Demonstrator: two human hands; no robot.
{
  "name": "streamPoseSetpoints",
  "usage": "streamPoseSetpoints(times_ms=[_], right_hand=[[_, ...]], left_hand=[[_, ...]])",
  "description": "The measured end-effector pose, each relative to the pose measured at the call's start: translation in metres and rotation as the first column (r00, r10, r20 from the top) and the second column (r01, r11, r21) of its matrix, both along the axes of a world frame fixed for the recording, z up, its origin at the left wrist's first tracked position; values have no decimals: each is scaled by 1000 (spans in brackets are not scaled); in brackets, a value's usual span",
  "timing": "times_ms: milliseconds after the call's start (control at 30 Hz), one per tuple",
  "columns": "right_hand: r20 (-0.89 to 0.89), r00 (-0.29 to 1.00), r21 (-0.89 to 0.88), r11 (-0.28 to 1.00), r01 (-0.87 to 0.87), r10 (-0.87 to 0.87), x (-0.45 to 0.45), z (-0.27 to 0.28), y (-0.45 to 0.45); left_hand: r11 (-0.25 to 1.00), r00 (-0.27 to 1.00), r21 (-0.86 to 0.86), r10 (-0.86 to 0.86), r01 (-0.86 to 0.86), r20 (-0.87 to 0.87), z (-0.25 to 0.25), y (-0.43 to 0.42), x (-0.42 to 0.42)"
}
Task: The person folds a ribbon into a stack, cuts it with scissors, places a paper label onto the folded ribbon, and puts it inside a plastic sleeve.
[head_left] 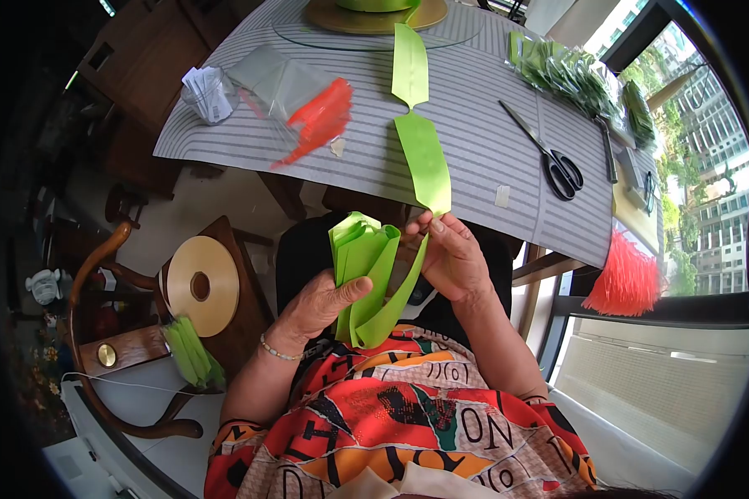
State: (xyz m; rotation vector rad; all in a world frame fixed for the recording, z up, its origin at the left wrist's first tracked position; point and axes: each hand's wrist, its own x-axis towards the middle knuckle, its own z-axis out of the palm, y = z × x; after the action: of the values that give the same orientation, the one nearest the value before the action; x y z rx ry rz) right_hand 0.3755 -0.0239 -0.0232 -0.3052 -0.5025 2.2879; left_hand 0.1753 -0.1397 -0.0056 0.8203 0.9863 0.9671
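Observation:
A stack of folded green ribbon is held upright in my left hand, with the thumb across its front. My right hand pinches the green ribbon strip at a narrow neck, just right of the stack. From the pinch, one length curves down to the stack. The other runs up over the table edge, narrows at another neck, and reaches a green roll on a round wooden turntable at the back.
Black scissors lie on the striped table. Red strands and plastic bags are at its left, bagged green bundles at the back right, red fringe over the right edge. A cream roll is on a chair at left.

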Motion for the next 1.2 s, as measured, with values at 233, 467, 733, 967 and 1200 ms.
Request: streamPoseSetpoints(times_ms=[233,467,733,967,1200], right_hand=[[41,978,92,975,201,-205,25,33,30],[121,887,407,837,365,-446,45,88,105],[-36,827,590,656,470,-561,63,150,231],[591,509,761,642,-95,-625,96,118,276],[577,-287,568,628,-531,-764,111,115,210]], left_hand=[[999,972,8,-36,36,230,-2,-6,-10],[993,972,28,-116,113,205,1,-13,-16],[960,949,-5,-275,279,153,33,-13,-17],[912,944,-249,-329,328,36,31,-28,-50],[790,918,-481,-387,380,90,8,-48,-65]])
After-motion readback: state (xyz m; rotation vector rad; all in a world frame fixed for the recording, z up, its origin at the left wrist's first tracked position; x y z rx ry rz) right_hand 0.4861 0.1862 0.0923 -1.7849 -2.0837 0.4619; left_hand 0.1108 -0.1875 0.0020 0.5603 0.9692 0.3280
